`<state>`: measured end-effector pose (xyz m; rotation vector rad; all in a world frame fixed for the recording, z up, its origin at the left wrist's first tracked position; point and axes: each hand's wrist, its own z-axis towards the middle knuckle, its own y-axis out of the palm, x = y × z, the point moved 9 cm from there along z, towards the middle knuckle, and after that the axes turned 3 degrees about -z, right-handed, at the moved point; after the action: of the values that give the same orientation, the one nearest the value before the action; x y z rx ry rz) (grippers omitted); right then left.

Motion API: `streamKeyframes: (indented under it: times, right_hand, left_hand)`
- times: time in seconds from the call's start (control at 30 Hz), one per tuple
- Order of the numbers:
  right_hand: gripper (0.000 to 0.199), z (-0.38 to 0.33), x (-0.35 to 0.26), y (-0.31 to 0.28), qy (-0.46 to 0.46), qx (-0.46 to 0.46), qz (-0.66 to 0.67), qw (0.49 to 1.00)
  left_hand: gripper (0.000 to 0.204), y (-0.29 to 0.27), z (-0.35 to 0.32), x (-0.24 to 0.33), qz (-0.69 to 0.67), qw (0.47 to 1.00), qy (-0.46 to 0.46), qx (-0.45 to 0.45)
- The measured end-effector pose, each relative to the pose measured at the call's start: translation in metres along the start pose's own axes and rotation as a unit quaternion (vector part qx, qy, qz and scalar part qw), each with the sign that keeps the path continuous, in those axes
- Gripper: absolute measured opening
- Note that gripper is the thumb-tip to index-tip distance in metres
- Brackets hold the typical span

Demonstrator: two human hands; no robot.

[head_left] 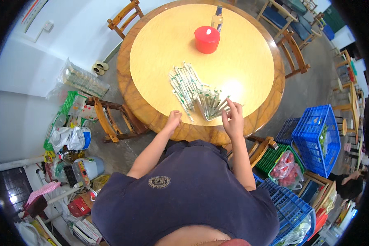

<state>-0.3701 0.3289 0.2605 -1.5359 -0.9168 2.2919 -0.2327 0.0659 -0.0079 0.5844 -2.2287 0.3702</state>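
On the round table [151,57] lies a loose pile of slim white paper-wrapped sticks with green print [184,84], which look like packed chopsticks. Right of the pile, a shallow box with a pale edge [211,119] holds several more of these packets, tilted upward. My right hand [233,121] is at the box's right side, index finger and thumb apart, the index tip by the end of a packet. Near the table's front edge, left of the box, rests my left hand [174,119] with its fingers curled closed; whatever is inside them is hidden.
A red lidded tub [207,40] and a glass bottle [217,19] stand farther back on the table. Wooden chairs [106,119] surround it. Blue crates [315,137] and a bag of red produce [287,168] are at right. Bags and boxes crowd the left wall.
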Motion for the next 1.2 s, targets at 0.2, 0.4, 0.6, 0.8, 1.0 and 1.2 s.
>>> streamKeyframes:
  times: [0.2,0.4,0.6,0.8,1.0,1.2]
  right_hand:
    - [0.03,-0.022,0.021,-0.037,-0.02,0.075,0.013,0.997]
    - [0.013,-0.084,0.097,-0.036,0.05,0.068,-0.005,0.996]
    - [0.013,-0.097,0.122,-0.022,0.13,0.032,0.056,0.989]
    - [0.013,-0.064,0.122,-0.014,0.122,-0.004,0.078,0.989]
    - [0.014,-0.051,0.114,-0.029,0.1,-0.001,0.058,0.993]
    - [0.014,-0.045,0.101,-0.028,0.055,0.009,0.05,0.997]
  left_hand:
    - [0.082,0.0,0.082,0.052,0.235,0.955,0.094,0.153]
    - [0.101,0.021,0.106,0.079,0.339,0.924,0.004,0.176]
    - [0.08,0.038,0.128,0.087,0.351,0.918,-0.007,0.185]
    - [0.071,0.007,0.142,0.067,0.272,0.946,0.022,0.174]
    - [0.053,-0.006,0.111,0.064,0.067,0.988,0.045,0.135]
    - [0.025,-0.056,0.091,0.035,-0.235,0.967,0.041,0.088]
